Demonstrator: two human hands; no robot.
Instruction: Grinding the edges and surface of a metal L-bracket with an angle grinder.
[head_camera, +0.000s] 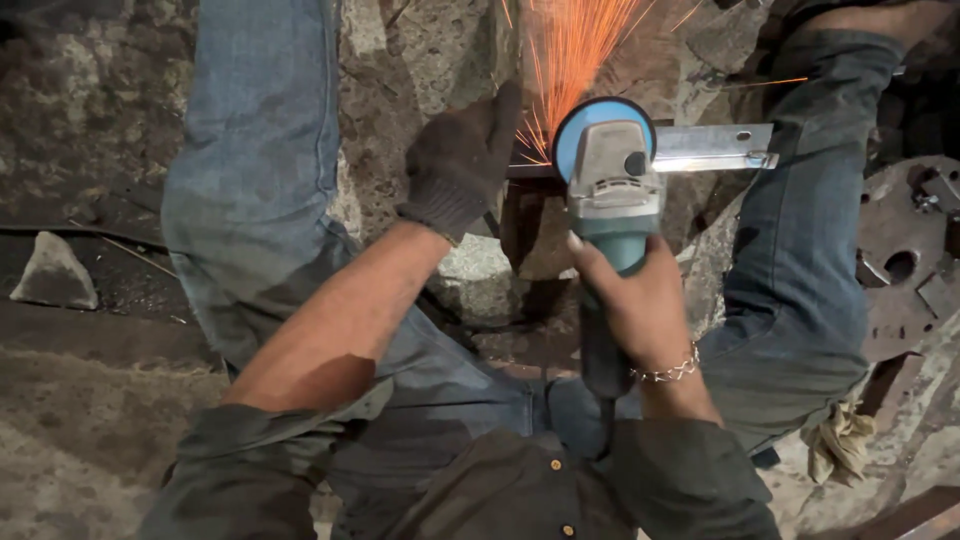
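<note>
I am in a rough metalworking workshop, working at ground level. An angle grinder (612, 195) throws orange sparks (565, 55) off a flat steel bar (712, 147) just behind it. Right of the grinder lie rusted steel plates with cut holes (905, 260). Under and left of it, the floor is bare stone and concrete (70, 420) with rubble.

A grey stone (52, 272) lies on the rough, dirty floor (90, 440) at the left. At the right edge a round rusty metal plate (905, 260) with holes rests on the ground. Below it, near the knee in blue jeans (800, 290), lies a crumpled yellowish rag (838, 442).
</note>
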